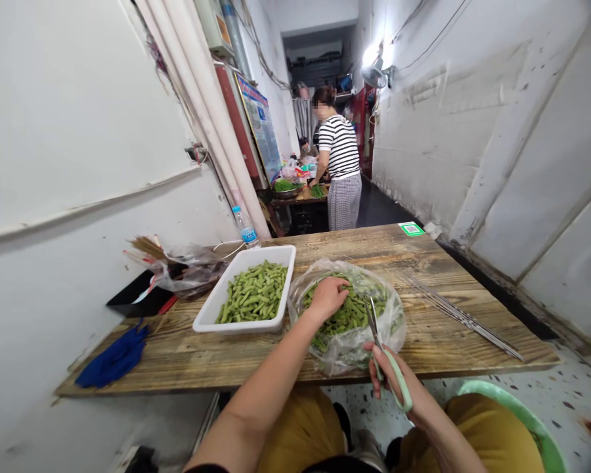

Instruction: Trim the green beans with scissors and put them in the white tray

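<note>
My left hand reaches into a clear plastic bag, its bent fingers down among green edamame pods. The fingers are drawn together, and what lies under their tips is hidden. In my right hand is a pair of scissors with pale green handles. Their metal blades point up and away over the bag's near right part, slightly apart. Left of the bag stands a white plastic tub holding many more edamame pods.
Several thin metal skewers lie on the wooden table at right. At left are a blue cloth, a black tray and a water bottle. A green basin sits below. Another person works farther back.
</note>
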`<state>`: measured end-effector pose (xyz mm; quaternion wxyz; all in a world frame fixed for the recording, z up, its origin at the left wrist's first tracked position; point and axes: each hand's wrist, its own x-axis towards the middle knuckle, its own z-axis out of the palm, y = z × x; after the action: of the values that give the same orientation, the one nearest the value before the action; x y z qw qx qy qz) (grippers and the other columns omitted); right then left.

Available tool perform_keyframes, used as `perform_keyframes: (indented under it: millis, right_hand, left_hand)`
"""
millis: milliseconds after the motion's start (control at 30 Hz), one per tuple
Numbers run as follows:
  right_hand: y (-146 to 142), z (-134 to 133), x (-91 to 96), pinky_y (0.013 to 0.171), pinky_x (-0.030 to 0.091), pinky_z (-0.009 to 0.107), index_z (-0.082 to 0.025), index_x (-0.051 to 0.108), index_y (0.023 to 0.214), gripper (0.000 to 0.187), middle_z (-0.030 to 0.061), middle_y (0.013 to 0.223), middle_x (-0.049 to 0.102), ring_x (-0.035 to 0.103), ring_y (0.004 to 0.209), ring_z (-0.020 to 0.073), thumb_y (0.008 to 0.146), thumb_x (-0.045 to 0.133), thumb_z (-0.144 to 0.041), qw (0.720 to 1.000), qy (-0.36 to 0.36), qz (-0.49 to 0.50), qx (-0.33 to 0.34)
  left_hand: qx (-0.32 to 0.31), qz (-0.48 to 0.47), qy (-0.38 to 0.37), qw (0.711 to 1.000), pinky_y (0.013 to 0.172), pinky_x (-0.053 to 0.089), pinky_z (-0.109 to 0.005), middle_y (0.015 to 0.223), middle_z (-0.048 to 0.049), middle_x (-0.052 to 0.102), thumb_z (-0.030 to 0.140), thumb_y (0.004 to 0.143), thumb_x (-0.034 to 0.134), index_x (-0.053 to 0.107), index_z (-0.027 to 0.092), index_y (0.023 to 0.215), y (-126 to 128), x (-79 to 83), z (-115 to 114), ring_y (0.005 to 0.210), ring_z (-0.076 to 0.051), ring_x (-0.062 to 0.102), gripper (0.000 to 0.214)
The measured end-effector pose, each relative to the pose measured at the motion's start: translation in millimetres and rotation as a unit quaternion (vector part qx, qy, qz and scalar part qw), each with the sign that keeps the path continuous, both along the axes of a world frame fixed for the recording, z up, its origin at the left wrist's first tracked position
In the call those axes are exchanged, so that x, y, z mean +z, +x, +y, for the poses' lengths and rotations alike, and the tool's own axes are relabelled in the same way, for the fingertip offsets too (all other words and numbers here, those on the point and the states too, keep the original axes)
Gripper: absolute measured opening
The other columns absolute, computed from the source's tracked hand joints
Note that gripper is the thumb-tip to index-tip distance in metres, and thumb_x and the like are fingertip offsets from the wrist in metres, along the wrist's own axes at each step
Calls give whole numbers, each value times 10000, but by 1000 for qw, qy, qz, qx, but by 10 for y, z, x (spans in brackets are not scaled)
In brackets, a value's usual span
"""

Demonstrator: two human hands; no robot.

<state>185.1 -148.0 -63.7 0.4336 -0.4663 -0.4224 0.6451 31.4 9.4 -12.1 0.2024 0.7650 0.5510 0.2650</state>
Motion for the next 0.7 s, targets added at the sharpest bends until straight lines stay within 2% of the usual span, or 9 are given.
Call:
perform_keyframes:
  millis: [67, 167, 333, 433, 533, 700]
  right_hand:
    - [12, -16, 16, 439, 428, 217, -191, 506, 939, 392, -52, 633, 455, 455, 492, 91, 826, 494, -566, 1000, 11, -11, 3]
    - [19, -35, 23, 425, 419, 209, -191, 503, 956, 390, -58, 621, 447, 449, 489, 89, 828, 496, -559, 1000, 10, -15, 5]
    - [35, -38, 2, 415, 418, 204, -192, 491, 977, 396, -60, 625, 452, 446, 479, 83, 831, 491, -561, 1000, 3, -13, 0]
    - [38, -38, 1, 410, 416, 206, -190, 490, 980, 402, -61, 617, 454, 445, 470, 85, 828, 491, -563, 1000, 7, -15, -2]
    - [23, -46, 18, 410, 418, 210, -188, 495, 968, 394, -60, 611, 453, 445, 472, 90, 824, 503, -555, 1000, 9, -14, 3]
    - [14, -78, 61, 404, 412, 212, -190, 520, 947, 400, -60, 601, 446, 441, 466, 93, 803, 521, -563, 1000, 9, -17, 3]
  left_hand:
    - [-16, 127, 32, 991, 770, 436, -306, 867, -93, 655, 210, 732, 601, 717, 164, 875, 86, 31, 20, 842, -213, 596, 190]
    - [-32, 213, 36, 976, 792, 435, -318, 934, -125, 647, 188, 727, 608, 724, 154, 843, 153, 69, 35, 895, -237, 597, 168]
    - [-60, 210, -16, 976, 781, 437, -262, 908, -80, 686, 236, 758, 589, 732, 196, 845, -26, 138, 87, 859, -189, 610, 172]
    - [-45, 216, -53, 974, 749, 440, -251, 827, -72, 704, 297, 778, 569, 736, 193, 820, -154, 180, 134, 781, -178, 620, 201]
    - [-20, 180, -19, 983, 784, 434, -271, 814, -74, 704, 296, 769, 575, 734, 193, 834, -138, 167, 187, 796, -192, 619, 200]
    - [-30, 110, 46, 992, 851, 406, -318, 843, -108, 691, 105, 673, 617, 734, 173, 758, 84, 76, 321, 862, -232, 606, 160]
